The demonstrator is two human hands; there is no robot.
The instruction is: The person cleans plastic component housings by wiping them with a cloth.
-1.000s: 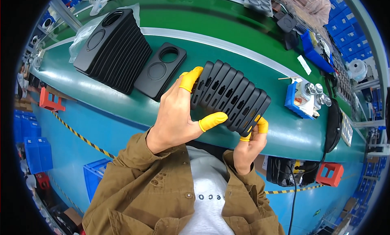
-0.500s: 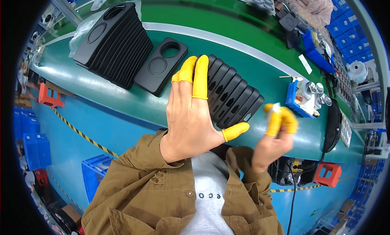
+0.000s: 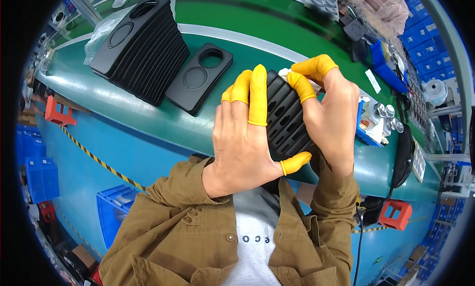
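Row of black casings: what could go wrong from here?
The row of black casings could fan or tip: the left hand's fingers lie straight along its left end, not wrapped around it. The white wad pinched in the right hand might snag on a casing edge. The blue tray looks close to that hand; a swing could knock it.

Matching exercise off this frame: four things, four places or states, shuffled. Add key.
Things:
1. Left hand
2. Right hand
3. Tall black stack
4. White fan

Places or states:
A. Near the picture's right rim
B. Pinching a white wad
C. Left of the low black piece
D. At the left end of the slotted black row

Pairs: 1-D, 2-B, 3-C, 4-A
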